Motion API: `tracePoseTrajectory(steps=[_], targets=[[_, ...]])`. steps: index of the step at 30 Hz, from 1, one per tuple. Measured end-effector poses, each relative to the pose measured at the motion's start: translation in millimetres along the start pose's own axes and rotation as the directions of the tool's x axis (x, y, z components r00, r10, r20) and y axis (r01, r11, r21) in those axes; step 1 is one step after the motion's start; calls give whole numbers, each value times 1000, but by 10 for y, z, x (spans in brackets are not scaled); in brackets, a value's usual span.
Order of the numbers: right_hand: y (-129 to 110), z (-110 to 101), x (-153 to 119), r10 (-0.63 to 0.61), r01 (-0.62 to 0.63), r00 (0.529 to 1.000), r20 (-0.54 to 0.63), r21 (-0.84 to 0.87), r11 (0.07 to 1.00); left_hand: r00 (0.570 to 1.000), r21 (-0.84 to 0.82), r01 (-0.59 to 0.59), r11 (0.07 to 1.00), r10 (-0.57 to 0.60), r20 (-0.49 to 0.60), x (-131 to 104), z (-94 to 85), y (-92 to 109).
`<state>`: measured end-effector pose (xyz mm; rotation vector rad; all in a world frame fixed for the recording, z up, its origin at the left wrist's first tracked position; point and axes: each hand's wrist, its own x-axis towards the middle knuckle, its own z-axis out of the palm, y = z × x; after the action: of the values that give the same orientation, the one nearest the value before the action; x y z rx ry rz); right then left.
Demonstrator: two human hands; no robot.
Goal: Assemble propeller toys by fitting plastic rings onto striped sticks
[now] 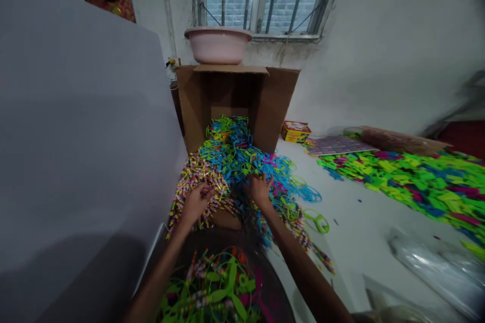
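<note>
My left hand (196, 203) is over a heap of short striped sticks (195, 174), its fingers curled together; what they pinch is too small to make out. My right hand (259, 190) reaches into a pile of blue and green plastic ring propellers (238, 149), fingers bent down and partly hidden among them. The pile spills from a cardboard box (278, 106) lying on its side. Below my forearms stands a dark round tub (278, 290) holding green propellers (229, 287), magenta pieces and more striped sticks.
A pink basin (219, 45) rests on the box. Loose green, blue and magenta plastic parts (413, 181) cover the right side, near a yellow-red carton (295, 131) and clear plastic bags (435, 267). A pale panel (87, 136) rises at left. A single green ring propeller (317, 222) lies apart.
</note>
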<state>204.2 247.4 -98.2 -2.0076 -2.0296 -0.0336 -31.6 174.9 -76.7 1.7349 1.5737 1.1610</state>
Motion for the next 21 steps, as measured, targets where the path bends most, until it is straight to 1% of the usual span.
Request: tracePoseTrajectory(steps=[2, 5, 7, 9, 13, 15, 17, 21], targets=[[-43, 98, 52, -4, 4, 1000, 5, -14, 1000, 1000, -13, -2, 1000, 2, 1, -24, -5, 33], [-111, 299, 151, 4, -3, 1000, 20, -19, 1000, 1000, -26, 2, 1000, -1, 18, -84, -4, 80], [-139, 393, 220, -1, 1, 1000, -4, -9, 1000, 1000, -30, 10, 999, -10, 30, -134, -6, 102], [-149, 427, 276, -22, 23, 999, -42, 9, 1000, 999, -34, 23, 999, -21, 33, -180, -17, 115], [-115, 361, 297, -74, 84, 989, -124, 74, 994, 999, -58, 44, 997, -44, 8, -227, -49, 131], [-68, 302, 277, -66, 88, 983, -173, 123, 989, 999, -79, 43, 996, -44, -8, -229, -57, 149], [3, 241, 270, -9, 52, 975, -223, 185, 981, 999, -102, 35, 994, -37, -18, -226, -60, 178], [191, 129, 327, 173, -70, 946, -274, 348, 935, 997, -144, 41, 989, -49, -52, -223, -80, 253]])
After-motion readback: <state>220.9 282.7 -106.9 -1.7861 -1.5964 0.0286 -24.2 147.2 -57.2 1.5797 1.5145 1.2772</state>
